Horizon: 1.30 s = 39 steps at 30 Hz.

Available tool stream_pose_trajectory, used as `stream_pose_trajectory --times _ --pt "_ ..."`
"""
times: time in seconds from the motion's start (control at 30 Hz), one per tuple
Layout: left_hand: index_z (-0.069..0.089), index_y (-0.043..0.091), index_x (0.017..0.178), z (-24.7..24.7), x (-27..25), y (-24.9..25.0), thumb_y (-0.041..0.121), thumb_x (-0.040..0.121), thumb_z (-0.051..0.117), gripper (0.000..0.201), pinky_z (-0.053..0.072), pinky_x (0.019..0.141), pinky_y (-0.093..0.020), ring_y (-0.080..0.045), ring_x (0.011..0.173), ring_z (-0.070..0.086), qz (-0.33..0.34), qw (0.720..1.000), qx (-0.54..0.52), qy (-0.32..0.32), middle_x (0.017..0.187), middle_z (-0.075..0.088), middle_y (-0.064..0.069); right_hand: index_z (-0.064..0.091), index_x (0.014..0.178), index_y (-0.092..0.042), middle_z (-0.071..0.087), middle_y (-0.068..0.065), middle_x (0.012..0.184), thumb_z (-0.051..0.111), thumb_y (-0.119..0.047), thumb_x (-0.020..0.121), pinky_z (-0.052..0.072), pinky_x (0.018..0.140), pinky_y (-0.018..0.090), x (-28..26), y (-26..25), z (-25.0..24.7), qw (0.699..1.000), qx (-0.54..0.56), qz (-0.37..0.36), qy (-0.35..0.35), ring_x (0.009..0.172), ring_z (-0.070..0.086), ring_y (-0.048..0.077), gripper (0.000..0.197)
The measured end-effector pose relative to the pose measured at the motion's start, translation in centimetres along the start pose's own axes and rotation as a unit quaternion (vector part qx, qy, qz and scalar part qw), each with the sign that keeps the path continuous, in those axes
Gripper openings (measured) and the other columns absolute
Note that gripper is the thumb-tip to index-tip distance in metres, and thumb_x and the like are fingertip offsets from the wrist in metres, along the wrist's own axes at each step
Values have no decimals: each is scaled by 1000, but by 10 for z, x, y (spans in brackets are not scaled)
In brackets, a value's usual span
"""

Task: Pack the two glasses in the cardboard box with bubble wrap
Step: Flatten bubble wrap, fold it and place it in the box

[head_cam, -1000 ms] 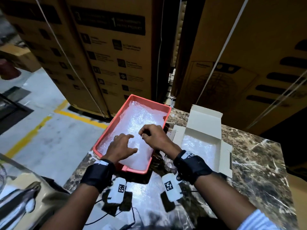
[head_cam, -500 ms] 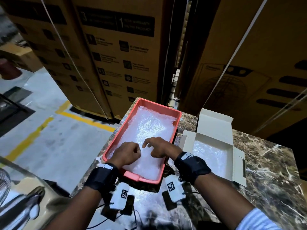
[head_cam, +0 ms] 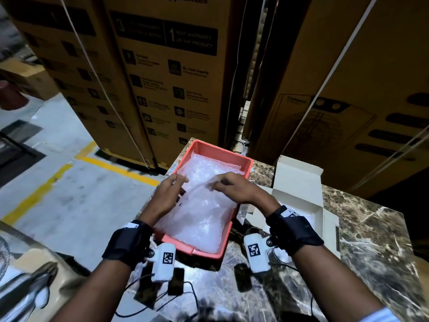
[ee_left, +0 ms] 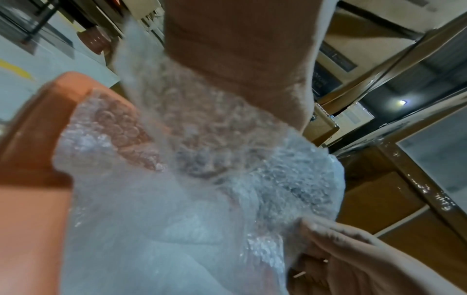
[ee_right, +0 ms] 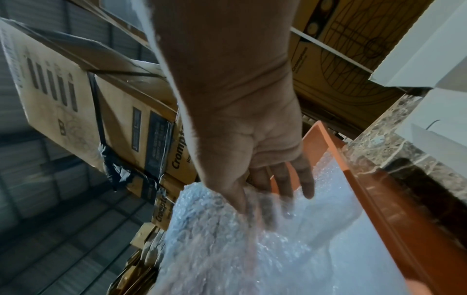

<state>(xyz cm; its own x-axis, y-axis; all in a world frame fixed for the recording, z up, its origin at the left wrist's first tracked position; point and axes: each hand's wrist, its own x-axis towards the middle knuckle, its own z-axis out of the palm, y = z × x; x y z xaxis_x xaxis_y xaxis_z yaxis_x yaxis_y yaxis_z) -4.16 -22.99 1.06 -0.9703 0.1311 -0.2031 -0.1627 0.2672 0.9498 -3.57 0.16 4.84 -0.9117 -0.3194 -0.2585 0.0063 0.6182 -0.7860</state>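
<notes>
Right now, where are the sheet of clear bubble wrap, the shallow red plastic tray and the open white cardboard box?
Sheet of clear bubble wrap (head_cam: 204, 212): head view, middle of the sheet.
Shallow red plastic tray (head_cam: 218, 151): head view, far rim.
Open white cardboard box (head_cam: 299, 173): head view, raised lid flap.

**Head view: bubble wrap lifted from tray**

At frame centre, the left hand (head_cam: 167, 194) and right hand (head_cam: 239, 188) each pinch a bubble wrap sheet (head_cam: 204, 205) above the red tray (head_cam: 248, 164). The open white cardboard box (head_cam: 299, 182) lies right of the tray on the marble table (head_cam: 371, 240).
</notes>
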Motion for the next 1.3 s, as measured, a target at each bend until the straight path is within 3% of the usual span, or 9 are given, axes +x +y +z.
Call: stream_pose_trajectory --times 0.17,0.3,0.37,0.5,0.73,0.9,1.03,1.17,1.3 --pt "66 33 112 -7 -10 12 99 65 50 82 51 75 -40 -23 81 66 -19 997 -43 -58 105 71 -4 72 72 -16 73 -8 73 75 -31 92 54 74 32 -2 7 -5 989 37 -32 139 72 69 8 25" --pt "72 20 109 -13 -19 18 46 78 86 43 54 80 -31 -12 89 70 54 990 51 -118 103 74 -1 70 72 -14 68 3 68 81 -52 82 51 66 38 -8 7 -3 977 90 -52 187 66 64 21 40" --pt "74 17 93 -12 -19 12 8 81 85 18 50 70 -25 -3 72 63 84 982 113 -123 83 69 6 73 75 -12 70 3 70 76 -49 89 49 66 30 -16 4 -6 980 119 -66 148 66 64 16 40" --pt "74 17 86 -10 -24 -4 -12 82 71 30 48 64 -14 5 68 63 92 981 138 -98 78 71 20 76 90 -1 72 6 82 64 -22 101 50 74 27 -24 13 -12 979 188 -53 58 78 62 17 26" --pt "70 35 99 -2 -44 -19 -19 78 46 63 49 78 -13 -2 105 63 167 973 158 -3 114 70 16 69 95 10 73 13 85 56 -17 106 53 69 27 -29 25 -8 966 224 -16 130 75 67 16 32" --pt "51 35 123 5 -62 -33 2 79 72 58 53 71 -27 -7 94 61 224 946 233 39 114 59 14 60 98 -1 71 21 88 47 -20 109 57 71 34 -31 22 -5 942 267 11 202 79 71 27 25" --pt "69 26 96 12 -71 -20 25 94 74 6 49 67 -19 -7 82 66 174 975 141 14 91 70 13 63 112 -7 75 15 102 62 -38 101 58 87 42 -43 14 -4 965 238 -16 112 96 73 28 33" --pt "72 23 84 12 -72 -11 26 102 64 20 48 73 -30 -8 80 67 155 980 121 14 84 72 11 62 122 -36 74 -4 112 86 -62 69 56 94 33 -54 16 8 994 104 -7 -36 107 70 8 64" --pt "72 24 88 12 -70 -1 25 103 63 17 53 80 -37 -12 90 69 184 977 97 53 89 73 8 69 114 -25 73 -4 110 87 -40 79 56 89 30 -52 25 26 999 42 -21 -13 102 69 6 42"
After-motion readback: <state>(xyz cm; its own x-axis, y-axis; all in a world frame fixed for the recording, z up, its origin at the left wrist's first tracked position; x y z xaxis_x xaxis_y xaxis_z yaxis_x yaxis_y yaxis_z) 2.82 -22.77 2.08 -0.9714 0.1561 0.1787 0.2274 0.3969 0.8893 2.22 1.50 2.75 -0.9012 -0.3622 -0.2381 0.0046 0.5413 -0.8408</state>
